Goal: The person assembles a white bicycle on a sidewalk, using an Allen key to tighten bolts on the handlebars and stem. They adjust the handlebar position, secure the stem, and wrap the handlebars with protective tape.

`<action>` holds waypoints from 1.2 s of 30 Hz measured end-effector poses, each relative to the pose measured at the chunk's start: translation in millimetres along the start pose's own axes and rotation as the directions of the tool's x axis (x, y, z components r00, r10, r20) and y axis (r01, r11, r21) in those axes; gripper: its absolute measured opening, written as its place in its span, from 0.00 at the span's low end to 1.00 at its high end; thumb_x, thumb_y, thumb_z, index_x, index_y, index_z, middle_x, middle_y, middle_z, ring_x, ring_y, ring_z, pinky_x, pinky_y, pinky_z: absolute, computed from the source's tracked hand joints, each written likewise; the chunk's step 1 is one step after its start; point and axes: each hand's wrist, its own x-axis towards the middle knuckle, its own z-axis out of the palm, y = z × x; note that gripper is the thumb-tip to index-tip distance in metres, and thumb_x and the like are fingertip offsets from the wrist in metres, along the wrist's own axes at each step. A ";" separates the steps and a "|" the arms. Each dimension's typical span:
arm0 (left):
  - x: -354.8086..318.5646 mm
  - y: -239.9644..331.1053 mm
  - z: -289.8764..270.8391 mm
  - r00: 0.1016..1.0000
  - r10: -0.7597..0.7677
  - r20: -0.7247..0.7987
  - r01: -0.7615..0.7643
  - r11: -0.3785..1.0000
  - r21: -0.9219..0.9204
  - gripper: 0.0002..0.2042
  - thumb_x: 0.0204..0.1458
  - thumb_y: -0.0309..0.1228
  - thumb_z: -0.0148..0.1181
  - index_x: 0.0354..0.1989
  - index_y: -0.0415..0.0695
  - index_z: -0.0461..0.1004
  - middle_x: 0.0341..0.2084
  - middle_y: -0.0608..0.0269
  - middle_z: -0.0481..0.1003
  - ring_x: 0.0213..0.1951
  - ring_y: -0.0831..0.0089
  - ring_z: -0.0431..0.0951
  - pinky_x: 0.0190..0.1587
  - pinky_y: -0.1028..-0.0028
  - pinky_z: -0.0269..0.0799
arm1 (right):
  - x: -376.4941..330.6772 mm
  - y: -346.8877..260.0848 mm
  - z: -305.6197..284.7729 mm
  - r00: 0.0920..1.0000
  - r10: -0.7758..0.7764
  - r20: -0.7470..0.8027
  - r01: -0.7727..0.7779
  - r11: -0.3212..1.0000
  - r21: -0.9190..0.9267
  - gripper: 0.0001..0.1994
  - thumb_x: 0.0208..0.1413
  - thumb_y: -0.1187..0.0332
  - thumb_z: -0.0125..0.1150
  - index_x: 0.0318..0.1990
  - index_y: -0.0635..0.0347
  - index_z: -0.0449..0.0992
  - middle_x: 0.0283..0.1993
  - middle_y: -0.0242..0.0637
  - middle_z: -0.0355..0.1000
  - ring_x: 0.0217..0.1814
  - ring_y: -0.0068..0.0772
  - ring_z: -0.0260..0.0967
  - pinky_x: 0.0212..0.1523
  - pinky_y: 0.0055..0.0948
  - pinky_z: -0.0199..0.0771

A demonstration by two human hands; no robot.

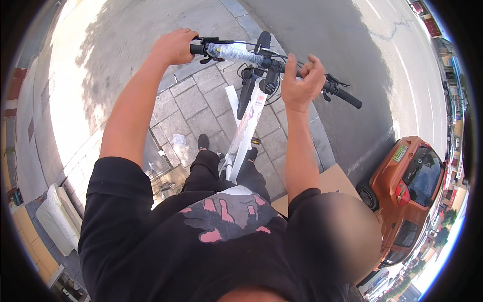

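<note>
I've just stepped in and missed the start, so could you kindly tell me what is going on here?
A person stands astride a white-framed bicycle on a paved sidewalk. The left hand is closed over the left end of the handlebar, whose middle is wrapped in clear plastic. The right hand is at the bar's right side, fingers partly lifted, inboard of the black grip. An orange car is parked at the curb.

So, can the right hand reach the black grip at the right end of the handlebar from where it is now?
Probably yes. The right hand is open on the handlebar, just inboard of the black right grip. Only the brake lever lies between; nothing else blocks a slide outward.
</note>
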 end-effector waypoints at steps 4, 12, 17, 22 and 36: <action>2.6 -2.5 3.8 0.999 0.048 -0.012 -0.048 0.999 -0.001 0.27 0.53 0.34 0.68 0.65 0.54 0.79 0.59 0.64 0.80 0.64 0.58 0.79 0.63 0.57 0.80 | 27.8 51.6 56.5 0.954 -0.300 0.021 0.298 0.932 -0.204 0.20 0.65 0.58 0.74 0.58 0.56 0.77 0.51 0.33 0.80 0.53 0.41 0.76 0.56 0.46 0.68; -2.1 -5.0 2.5 0.999 -0.002 -0.036 0.004 0.999 0.053 0.24 0.53 0.35 0.68 0.62 0.55 0.80 0.57 0.65 0.82 0.65 0.61 0.79 0.64 0.57 0.80 | 28.6 50.9 49.5 0.862 -0.424 0.279 0.451 0.892 -0.038 0.13 0.65 0.66 0.70 0.55 0.52 0.78 0.53 0.32 0.79 0.54 0.42 0.77 0.54 0.44 0.74; 6.1 -9.5 17.3 0.998 0.026 -0.057 -0.025 0.999 0.020 0.25 0.54 0.36 0.68 0.62 0.55 0.80 0.58 0.65 0.82 0.64 0.60 0.79 0.63 0.56 0.81 | -3.0 84.2 -27.1 0.502 -0.601 0.622 0.566 0.772 0.290 0.11 0.58 0.72 0.68 0.49 0.55 0.80 0.56 0.34 0.78 0.51 0.40 0.79 0.46 0.40 0.81; 10.9 -16.3 20.2 0.995 0.064 -0.074 -0.060 0.997 0.045 0.25 0.54 0.37 0.69 0.62 0.55 0.80 0.57 0.66 0.82 0.63 0.60 0.80 0.62 0.56 0.81 | 12.8 79.2 -45.7 0.338 -0.696 0.633 0.618 0.672 0.408 0.09 0.58 0.74 0.66 0.46 0.57 0.78 0.63 0.35 0.76 0.57 0.42 0.78 0.55 0.40 0.82; 6.4 -13.6 15.7 0.998 0.033 -0.060 -0.030 0.998 0.048 0.24 0.53 0.35 0.67 0.62 0.56 0.80 0.58 0.67 0.81 0.63 0.61 0.79 0.64 0.59 0.79 | -25.8 54.0 -77.7 0.197 -0.334 0.922 0.373 0.895 0.245 0.10 0.67 0.70 0.62 0.51 0.64 0.80 0.49 0.48 0.80 0.46 0.55 0.84 0.50 0.49 0.86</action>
